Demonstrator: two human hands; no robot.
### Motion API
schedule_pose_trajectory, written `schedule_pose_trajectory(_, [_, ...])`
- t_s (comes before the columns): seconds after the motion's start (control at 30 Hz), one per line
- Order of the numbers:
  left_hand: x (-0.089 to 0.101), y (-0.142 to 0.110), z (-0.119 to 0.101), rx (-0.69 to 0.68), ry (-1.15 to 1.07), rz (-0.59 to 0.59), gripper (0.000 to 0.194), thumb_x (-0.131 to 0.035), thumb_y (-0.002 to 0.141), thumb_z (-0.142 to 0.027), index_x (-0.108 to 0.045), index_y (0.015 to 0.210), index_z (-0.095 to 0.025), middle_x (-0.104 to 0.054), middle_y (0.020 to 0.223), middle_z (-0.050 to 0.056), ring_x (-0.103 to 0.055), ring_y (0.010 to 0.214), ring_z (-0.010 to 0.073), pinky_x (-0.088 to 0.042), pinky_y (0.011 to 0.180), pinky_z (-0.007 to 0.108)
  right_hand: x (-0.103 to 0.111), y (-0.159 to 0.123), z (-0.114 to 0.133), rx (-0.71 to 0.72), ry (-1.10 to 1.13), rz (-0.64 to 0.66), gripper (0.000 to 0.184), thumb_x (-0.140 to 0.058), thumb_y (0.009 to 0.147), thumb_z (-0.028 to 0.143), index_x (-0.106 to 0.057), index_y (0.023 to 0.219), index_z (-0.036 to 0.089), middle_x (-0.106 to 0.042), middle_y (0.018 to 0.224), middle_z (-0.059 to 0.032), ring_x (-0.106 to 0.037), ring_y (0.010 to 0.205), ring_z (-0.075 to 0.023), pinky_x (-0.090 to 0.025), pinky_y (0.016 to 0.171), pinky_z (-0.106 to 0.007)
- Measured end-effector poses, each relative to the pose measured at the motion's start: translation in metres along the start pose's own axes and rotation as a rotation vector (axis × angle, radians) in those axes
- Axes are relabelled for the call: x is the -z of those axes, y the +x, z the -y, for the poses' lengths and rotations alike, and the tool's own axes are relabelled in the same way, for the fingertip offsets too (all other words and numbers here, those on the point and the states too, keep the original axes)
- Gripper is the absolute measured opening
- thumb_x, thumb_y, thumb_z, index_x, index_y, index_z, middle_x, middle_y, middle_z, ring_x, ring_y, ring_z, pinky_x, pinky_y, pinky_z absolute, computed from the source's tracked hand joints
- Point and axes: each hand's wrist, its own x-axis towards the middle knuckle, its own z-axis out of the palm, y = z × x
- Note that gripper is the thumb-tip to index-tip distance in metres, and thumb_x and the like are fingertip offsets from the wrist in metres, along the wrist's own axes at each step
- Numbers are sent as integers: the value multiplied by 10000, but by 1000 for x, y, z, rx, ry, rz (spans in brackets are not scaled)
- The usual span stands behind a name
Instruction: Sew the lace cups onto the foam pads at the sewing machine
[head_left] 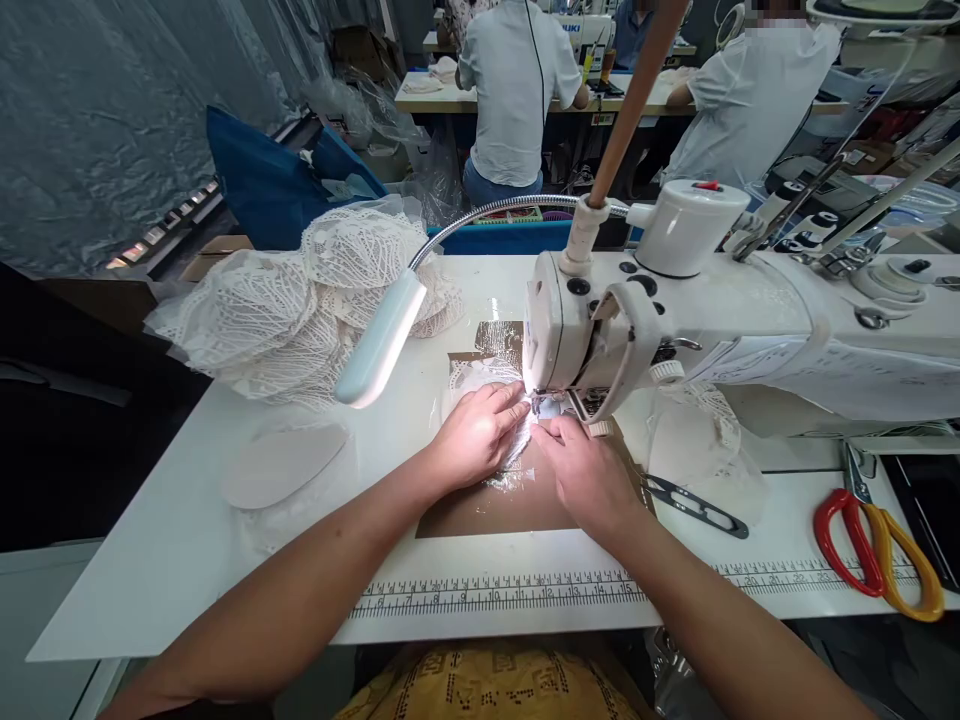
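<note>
A white sewing machine (720,310) stands on the white table (187,540). My left hand (480,435) lies flat on a white lace piece (480,375) just left of the needle area. My right hand (585,470) presses the same lace from the right, fingertips close to the presser foot (551,405). The lace rests on a brown plate (487,510) under the machine head. A bendable lamp (379,345) shines down beside my left hand.
A heap of white lace pieces (300,300) sits at the back left, a flat oval pad (285,465) nearer. Black snips (697,508) and red and yellow scissors (877,545) lie to the right. A ruler strip (525,592) lines the front edge. Two people sit at tables behind.
</note>
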Motion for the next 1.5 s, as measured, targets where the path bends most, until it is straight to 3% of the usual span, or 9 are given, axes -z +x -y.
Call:
schedule_pose_trajectory(0.23, [-7,1,-5,155,104,-21,312,-439,933,-229,-658,1131,-128,-601,950,147,-522,855,240,-462,725,376,-7,-5,-4,11,52,-62,502,-398,793,-12,-648,1164,215,-622,911,-84,-529,723,-176,-388,619,-286])
schedule_pose_trajectory(0.47, [0,-1,-6,235,171,6,299,-497,886,-185,-668,1131,-182,-588,1251,136,-496,1140,333,-433,910,502,-5,-6,-2,5,66,-56,471,-401,812,-7,-657,1141,213,-623,887,-66,-515,697,-171,-367,604,-284])
schedule_pose_trajectory(0.57, [18,-12,-5,231,13,91,288,-534,851,-152,-708,1075,-203,-593,1297,104,-471,1231,350,-400,984,544,-4,-8,-4,11,134,-87,428,-398,830,12,-679,1088,206,-635,897,-61,-539,712,-162,-384,614,-272])
schedule_pose_trajectory(0.7, [45,-37,-14,6,-342,243,242,-581,822,-129,-747,952,-248,-660,1221,51,-526,1228,282,-418,1022,490,-5,-11,-9,38,287,-132,373,-405,847,52,-695,1032,196,-657,931,-56,-590,780,-157,-439,668,-255])
schedule_pose_trajectory(0.8, [56,-50,-26,-36,-476,124,259,-509,867,-117,-728,970,-207,-690,1139,72,-587,1152,224,-470,995,416,-6,-12,-11,51,405,-167,354,-400,856,79,-703,998,194,-672,948,-58,-613,832,-162,-474,716,-255])
schedule_pose_trajectory(0.97, [43,-50,-37,169,-310,1,280,-488,906,-173,-640,1136,-121,-642,1185,139,-592,1113,235,-503,961,411,-5,-13,-12,53,541,-232,334,-379,877,114,-689,968,197,-688,960,-55,-625,880,-168,-491,741,-269])
schedule_pose_trajectory(1.1, [23,-50,-39,164,-114,136,406,-554,905,-291,-559,1259,-91,-495,1393,186,-404,1330,332,-351,1089,538,-1,-15,-12,113,596,-297,239,-445,911,204,-672,985,192,-696,944,-62,-624,867,-174,-479,738,-284])
schedule_pose_trajectory(1.3, [19,-55,-39,227,-55,261,818,-501,808,-714,-487,1348,-100,-239,1542,217,-171,1431,408,-205,1126,579,2,-18,-7,456,516,-67,234,-524,917,337,-691,824,200,-666,706,-22,-555,672,-145,-357,630,-266])
schedule_pose_trajectory(1.5, [28,-50,-14,200,-100,373,1079,-495,761,-766,-153,1515,-75,-118,1564,235,-85,1455,379,-87,1159,555,2,-20,-1,418,459,-33,219,-533,907,277,-682,768,198,-649,682,-5,-520,656,-128,-302,617,-263])
